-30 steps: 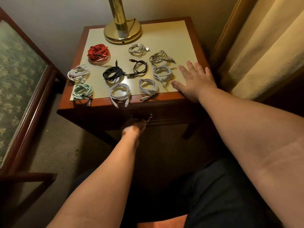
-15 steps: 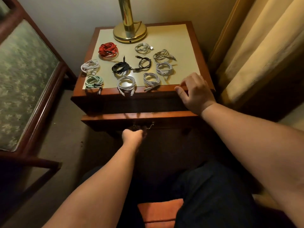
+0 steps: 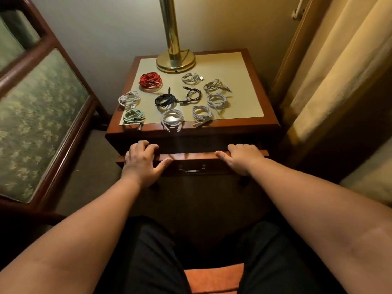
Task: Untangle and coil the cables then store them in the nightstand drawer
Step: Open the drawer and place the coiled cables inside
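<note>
Several coiled cables lie on the wooden nightstand (image 3: 269, 115): a red coil (image 3: 150, 81), a mint-green coil (image 3: 133, 116), two black coils (image 3: 165, 100), and white and grey coils such as the front one (image 3: 172, 119). The drawer (image 3: 191, 156) below the top is pulled out a little, its metal handle (image 3: 191, 170) free. My left hand (image 3: 142, 160) grips the drawer's top edge at the left, fingers curled over it. My right hand (image 3: 241, 157) grips the same edge at the right. The drawer's inside is dark and hidden.
A brass lamp base (image 3: 175, 60) stands at the back of the nightstand top. A wood-framed upholstered chair (image 3: 42, 107) is close on the left. Beige curtains (image 3: 339, 71) hang at the right. My dark-trousered knees (image 3: 212, 251) sit in front of the nightstand.
My left hand let go of the drawer handle and moved up to the drawer's top edge. My right hand left the nightstand's top corner and came down onto the drawer edge.
</note>
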The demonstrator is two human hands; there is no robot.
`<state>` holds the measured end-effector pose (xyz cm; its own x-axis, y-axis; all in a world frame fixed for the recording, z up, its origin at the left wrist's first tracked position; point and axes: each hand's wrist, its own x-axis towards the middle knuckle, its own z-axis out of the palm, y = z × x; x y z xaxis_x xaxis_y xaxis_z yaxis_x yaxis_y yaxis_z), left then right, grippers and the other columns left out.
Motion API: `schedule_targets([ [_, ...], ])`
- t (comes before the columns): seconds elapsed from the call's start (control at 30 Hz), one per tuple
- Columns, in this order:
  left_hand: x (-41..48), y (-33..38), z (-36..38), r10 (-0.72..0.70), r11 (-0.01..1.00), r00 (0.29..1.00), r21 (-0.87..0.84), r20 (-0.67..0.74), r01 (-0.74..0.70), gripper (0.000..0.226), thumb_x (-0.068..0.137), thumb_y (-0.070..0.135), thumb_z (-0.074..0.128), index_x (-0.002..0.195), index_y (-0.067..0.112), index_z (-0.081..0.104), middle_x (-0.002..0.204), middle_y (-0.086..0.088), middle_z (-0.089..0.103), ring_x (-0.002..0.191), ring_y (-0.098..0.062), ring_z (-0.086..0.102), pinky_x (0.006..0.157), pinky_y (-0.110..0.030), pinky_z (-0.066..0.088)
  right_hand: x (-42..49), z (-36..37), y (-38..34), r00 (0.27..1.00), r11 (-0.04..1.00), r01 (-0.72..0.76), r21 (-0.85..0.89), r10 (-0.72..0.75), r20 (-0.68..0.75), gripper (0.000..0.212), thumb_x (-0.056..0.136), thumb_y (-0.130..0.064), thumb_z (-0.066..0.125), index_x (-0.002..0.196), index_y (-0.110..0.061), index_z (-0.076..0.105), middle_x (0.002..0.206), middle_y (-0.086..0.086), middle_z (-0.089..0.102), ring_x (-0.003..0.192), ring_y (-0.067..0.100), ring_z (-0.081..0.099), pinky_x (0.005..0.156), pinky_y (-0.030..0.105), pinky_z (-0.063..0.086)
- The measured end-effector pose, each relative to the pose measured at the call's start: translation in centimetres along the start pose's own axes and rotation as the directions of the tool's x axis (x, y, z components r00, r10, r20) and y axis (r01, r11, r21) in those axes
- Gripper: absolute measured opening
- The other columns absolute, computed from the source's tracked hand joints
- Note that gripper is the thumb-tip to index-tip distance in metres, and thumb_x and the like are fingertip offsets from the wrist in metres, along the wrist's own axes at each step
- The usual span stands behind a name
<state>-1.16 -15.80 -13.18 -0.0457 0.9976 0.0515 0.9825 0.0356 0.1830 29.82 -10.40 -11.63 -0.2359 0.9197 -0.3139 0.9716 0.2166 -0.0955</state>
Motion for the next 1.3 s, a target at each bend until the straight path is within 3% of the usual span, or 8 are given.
schedule_targets([
  [0.13,2.3,0.3,-0.5,0.005,0.997,0.963,0.076,0.269,-0.026,0.079,0.093,0.077,0.029,0.139,0.017,0.055,0.134,-0.011,0.059,0.124,-0.029,0.054,0.104,-0.045,0.043,2.2,-0.4,-0.3,0.99,0.999,-0.047,0.019,0.044,0.136,0.088,0.089,-0.086,0.024,0.129,-0.016,0.062,0.124,0.007,0.066,0.114,0.027,0.061,0.095,0.042,0.051],
  [0.2,3.5,0.7,-0.5,-0.033,0.995,0.938,0.099,0.344,-0.002,0.087,0.087,0.085,0.02,0.124,0.018,0.062,0.124,-0.009,0.065,0.112,-0.027,0.06,0.094,-0.042,0.05,3.0,-0.5,-0.3,0.984,0.997,-0.077,0.028,0.072,0.16,0.097,0.083,-0.091,0.025,0.13,-0.016,0.063,0.126,0.008,0.066,0.116,0.028,0.061,0.097,0.042,0.051],
  [0.33,5.2,1.4,-0.2,-0.07,0.987,0.91,0.159,0.408,0.005,0.093,0.075,0.097,0.015,0.093,0.02,0.063,0.098,-0.004,0.065,0.087,-0.021,0.061,0.073,-0.035,0.052,3.9,-0.3,-0.4,0.975,0.995,-0.095,0.023,0.088,0.204,0.095,0.075,-0.098,0.022,0.098,-0.016,0.065,0.092,0.004,0.063,0.094,0.026,0.062,0.095,0.045,0.052],
  [0.47,5.3,1.6,0.0,-0.073,0.978,0.92,0.207,0.384,-0.009,0.087,0.077,0.096,0.014,0.085,0.022,0.059,0.083,-0.001,0.058,0.077,-0.019,0.058,0.069,-0.035,0.054,4.0,-0.3,-0.5,0.977,0.997,-0.075,0.008,0.072,0.2,0.082,0.076,-0.097,0.02,0.074,-0.021,0.052,0.081,0.002,0.058,0.085,0.024,0.06,0.089,0.043,0.053],
  [0.6,4.7,1.6,0.1,-0.094,0.981,0.927,0.191,0.362,0.024,0.095,0.077,0.096,0.017,0.101,0.019,0.067,0.09,-0.001,0.062,0.083,-0.02,0.061,0.075,-0.038,0.057,3.0,-0.5,-0.7,0.99,0.999,-0.04,-0.026,0.043,0.136,0.085,0.083,-0.092,0.02,0.084,-0.018,0.061,0.083,0.003,0.062,0.077,0.018,0.059,0.072,0.034,0.047],
  [0.83,0.8,2.1,0.4,-0.015,0.982,0.947,0.181,0.32,-0.046,0.095,0.079,0.094,0.016,0.107,0.022,0.071,0.092,0.004,0.067,0.087,-0.019,0.063,0.072,-0.034,0.056,-0.1,1.3,-0.2,0.995,0.998,0.036,-0.054,-0.031,0.096,0.085,0.079,-0.095,0.015,0.085,-0.026,0.063,0.08,-0.003,0.062,0.077,0.016,0.059,0.064,0.032,0.047],
  [1.07,-3.9,2.4,0.2,-0.008,0.989,0.945,0.143,0.328,-0.041,0.09,0.081,0.092,0.019,0.106,0.023,0.072,0.091,0.007,0.066,0.085,-0.015,0.061,0.064,-0.03,0.049,-4.2,3.2,-0.5,0.994,0.998,0.051,-0.04,-0.047,0.101,0.085,0.078,-0.096,0.014,0.089,-0.029,0.066,0.083,-0.006,0.063,0.082,0.017,0.061,0.068,0.032,0.051],
  [1.3,-7.5,3.2,-0.5,-0.016,0.993,0.922,0.116,0.386,-0.031,0.086,0.084,0.09,0.024,0.109,0.022,0.07,0.097,0.006,0.069,0.088,-0.013,0.063,0.068,-0.028,0.052,-7.6,4.2,-0.5,0.99,0.998,0.066,-0.002,-0.065,0.122,0.085,0.078,-0.096,0.014,0.084,-0.029,0.065,0.081,-0.006,0.065,0.079,0.014,0.061,0.068,0.031,0.053],
])
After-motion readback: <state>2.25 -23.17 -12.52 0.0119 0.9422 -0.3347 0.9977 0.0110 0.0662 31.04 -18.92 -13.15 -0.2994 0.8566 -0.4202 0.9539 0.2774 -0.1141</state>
